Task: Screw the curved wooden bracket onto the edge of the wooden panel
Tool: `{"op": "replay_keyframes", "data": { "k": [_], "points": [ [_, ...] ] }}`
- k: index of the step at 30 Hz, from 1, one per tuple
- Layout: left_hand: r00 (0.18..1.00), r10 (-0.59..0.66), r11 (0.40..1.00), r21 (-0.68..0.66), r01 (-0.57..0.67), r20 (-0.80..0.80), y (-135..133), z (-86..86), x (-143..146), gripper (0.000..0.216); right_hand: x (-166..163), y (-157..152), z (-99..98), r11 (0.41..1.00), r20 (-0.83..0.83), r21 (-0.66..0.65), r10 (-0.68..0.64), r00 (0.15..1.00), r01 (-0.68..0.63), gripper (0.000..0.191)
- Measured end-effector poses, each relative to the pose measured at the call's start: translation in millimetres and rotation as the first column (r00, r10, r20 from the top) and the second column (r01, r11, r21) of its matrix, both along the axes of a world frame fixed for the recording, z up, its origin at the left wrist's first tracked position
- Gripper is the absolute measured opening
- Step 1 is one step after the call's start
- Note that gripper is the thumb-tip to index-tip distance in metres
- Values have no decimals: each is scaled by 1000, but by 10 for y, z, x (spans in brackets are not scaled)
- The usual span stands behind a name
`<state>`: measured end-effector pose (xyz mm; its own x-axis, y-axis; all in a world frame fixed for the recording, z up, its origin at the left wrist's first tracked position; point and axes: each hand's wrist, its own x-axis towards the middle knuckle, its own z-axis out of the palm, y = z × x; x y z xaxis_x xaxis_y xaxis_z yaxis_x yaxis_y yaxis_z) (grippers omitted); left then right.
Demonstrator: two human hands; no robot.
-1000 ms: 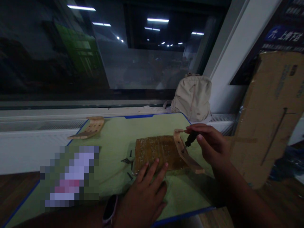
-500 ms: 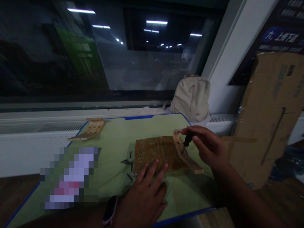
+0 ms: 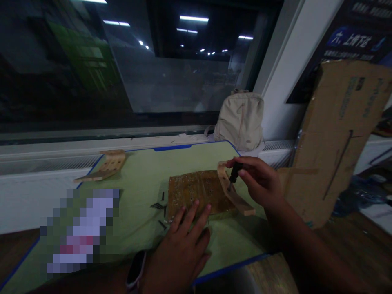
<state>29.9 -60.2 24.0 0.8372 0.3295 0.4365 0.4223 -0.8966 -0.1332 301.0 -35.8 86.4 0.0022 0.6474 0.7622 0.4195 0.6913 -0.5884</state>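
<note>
My left hand lies with fingers spread, its fingertips on the near edge of a brown, plastic-wrapped slab. Against the slab's right end stands a curved wooden piece with holes in it. My right hand grips the black handle of a screwdriver, tilted so that its tip meets the wooden piece at one of the holes. Whether a screw sits under the tip is too small to tell. Several dark screws lie left of the slab. A wristband is on my left wrist.
A second curved wooden piece with holes rests at the table's far left edge. Blurred-out matter covers the left of the green tabletop. Beyond the table are a beige backpack and, at right, a tall cardboard box.
The whole view has shifted a little, so everything appears slightly further left and higher. Both hands keep their places on the slab and the screwdriver.
</note>
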Motion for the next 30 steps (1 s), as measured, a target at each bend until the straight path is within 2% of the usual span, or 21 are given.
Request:
{"op": "replay_keyframes", "data": {
  "k": [3,5,6,9,11,13,16,19,21,24,27,30],
  "points": [
    [1000,5,1000,6,-5,1,5,-17,-3,42,53,41,-64,992,-75,41,-116,990,119,21],
    [1000,3,1000,5,-3,8,3,-32,-1,41,104,50,-88,972,-43,115,-199,979,203,25],
    [1000,2,1000,4,-2,12,0,-39,0,40,119,44,-89,967,-8,153,-206,979,205,28],
    [1000,-3,1000,1,3,24,-8,-45,5,40,102,-1,-50,977,110,200,-100,989,77,33],
    [1000,-7,1000,-6,7,21,-10,-37,6,40,55,-27,-20,990,137,144,-25,990,5,30],
    [1000,-13,1000,-13,13,19,-9,-26,4,40,18,-27,-17,998,90,67,1,996,-7,27],
    [1000,-12,1000,-8,12,29,-7,-24,-1,40,33,20,-62,990,-40,57,-128,991,131,22],
    [999,-4,1000,-2,4,39,-7,-37,-1,38,93,55,-102,949,-31,140,-280,960,281,25],
    [999,-3,1000,2,3,38,-7,-41,2,39,108,40,-99,952,61,189,-256,965,241,28],
    [999,-6,1000,8,6,33,-9,-32,8,41,64,-17,-66,979,143,176,-126,982,100,31],
    [1000,-12,1000,-9,12,19,-9,-17,11,40,5,-39,-39,996,68,84,-34,997,28,25],
    [1000,-13,1000,-23,13,7,-9,-14,7,40,9,-1,-42,994,-39,80,-77,996,80,16]
  ]
}}
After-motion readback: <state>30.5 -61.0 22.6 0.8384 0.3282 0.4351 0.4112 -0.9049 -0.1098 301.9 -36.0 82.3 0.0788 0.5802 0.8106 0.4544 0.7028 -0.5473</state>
